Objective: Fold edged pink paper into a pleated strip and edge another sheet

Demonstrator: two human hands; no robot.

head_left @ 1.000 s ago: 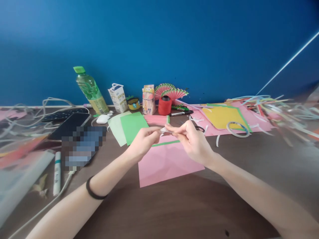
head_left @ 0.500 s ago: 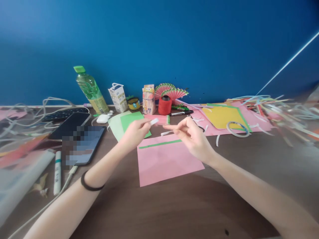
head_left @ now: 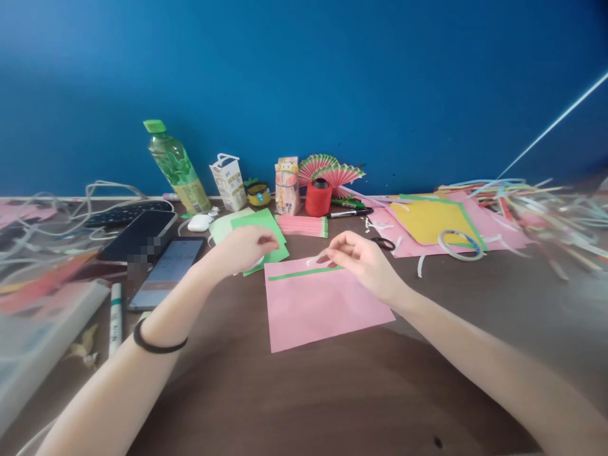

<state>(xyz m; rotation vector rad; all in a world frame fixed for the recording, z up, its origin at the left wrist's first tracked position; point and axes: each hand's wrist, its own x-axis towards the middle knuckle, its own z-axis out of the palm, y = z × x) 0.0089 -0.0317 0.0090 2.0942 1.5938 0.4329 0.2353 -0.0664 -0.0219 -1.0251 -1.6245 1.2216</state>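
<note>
A craft desk (head_left: 308, 392), seemingly at home: paper fans (head_left: 341, 174) and red spool (head_left: 318, 199) beyond the right fingers (head_left: 349, 240), drink bottle (head_left: 178, 168) and phone (head_left: 170, 272) well to their left.

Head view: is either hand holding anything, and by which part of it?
The right hand seems to pinch a white strip by its right end. The left hand cannot be told: a white scrap shows beneath, any hold hidden.

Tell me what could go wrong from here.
The small white strip at the right hand could get lost among the white scraps. The pink paper sheet, which neither hand appears to press down, may slide if brushed. The left forearm passes close to the smartphone and might nudge it.
</note>
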